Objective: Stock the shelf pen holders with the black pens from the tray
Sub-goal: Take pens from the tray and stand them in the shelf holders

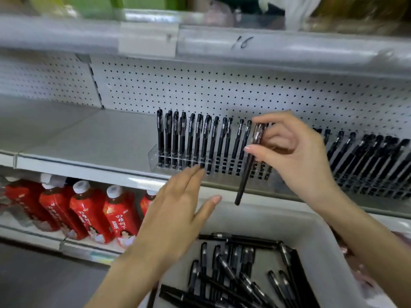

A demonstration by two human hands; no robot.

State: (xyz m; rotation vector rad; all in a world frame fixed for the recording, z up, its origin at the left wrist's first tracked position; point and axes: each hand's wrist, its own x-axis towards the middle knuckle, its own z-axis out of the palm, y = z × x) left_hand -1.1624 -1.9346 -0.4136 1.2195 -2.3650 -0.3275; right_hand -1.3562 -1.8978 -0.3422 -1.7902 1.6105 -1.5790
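Black pen [244,174]: pinched in the right hand [295,152], tilted, cap end up by the fingers, lower end hanging in front of the shelf edge above the tray's far rim.
Right fingers [273,122]: curled round the pen's upper part, with the thumb pressing it from the front. A second cap may sit in the same grip, but it is too blurred to tell.
Left hand [178,210]: flat and holding nothing.
Left fingers [193,176]: straight and close together, thumb spread aside, tips at the clear holder's front lower edge. Whether they touch it cannot be told.
Clear holder [153,156]: on the grey shelf [89,138] by the pegboard [200,85], carrying a row of pens [195,141], upright or slightly leaning.
Second holder [367,181]: right of the right hand, packed with leaning black pens.
White tray [278,216]: below the shelf, loose pens [233,274] heaped inside.
Red bottles [89,214]: lower shelf, left.
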